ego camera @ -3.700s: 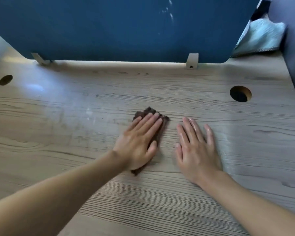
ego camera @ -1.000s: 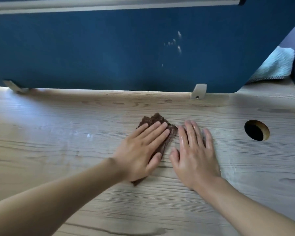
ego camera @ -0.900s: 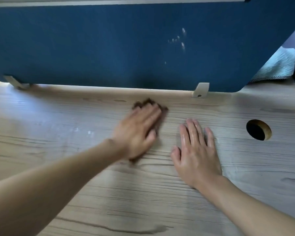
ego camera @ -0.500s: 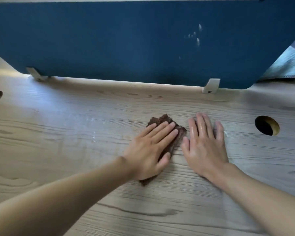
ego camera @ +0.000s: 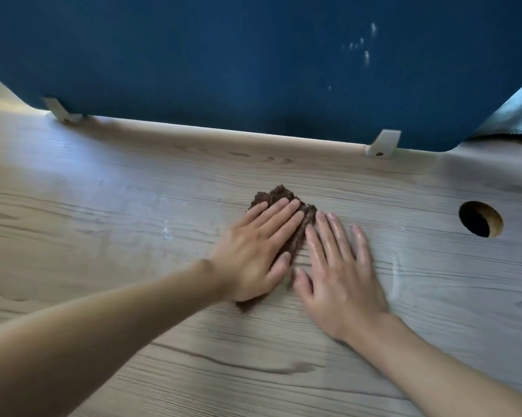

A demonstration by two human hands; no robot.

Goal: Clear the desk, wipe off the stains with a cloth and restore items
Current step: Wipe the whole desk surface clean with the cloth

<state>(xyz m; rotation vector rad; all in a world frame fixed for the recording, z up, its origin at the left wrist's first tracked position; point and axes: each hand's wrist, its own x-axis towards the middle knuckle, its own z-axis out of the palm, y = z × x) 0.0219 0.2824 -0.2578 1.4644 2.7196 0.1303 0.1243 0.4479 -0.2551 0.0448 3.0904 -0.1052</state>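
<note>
Two hands are laid flat on the wooden desk (ego camera: 133, 191), side by side near its middle. The brown cloth (ego camera: 279, 195) is pressed to the desktop under the left hand (ego camera: 253, 254), whose fingers (ego camera: 283, 218) are held straight and close together, pointing away and slightly right. The cloth's far corner is seen past those fingertips, a strip of its right edge shows between the two hands, and a small near corner shows below the heel of the left palm. Nothing is held by the right hand (ego camera: 341, 275); its fingers (ego camera: 328, 236) are stretched out, a little spread, and lie on bare wood just right of the cloth. Whether the right forefinger touches the cloth's edge cannot be told. A faint pale smear (ego camera: 166, 233) is seen on the wood left of the left hand. A blue partition (ego camera: 223, 55) is fixed along the far edge by two pale brackets (ego camera: 383, 144), and a round cable hole (ego camera: 480, 219) is cut in the desk well right of the hands.
</note>
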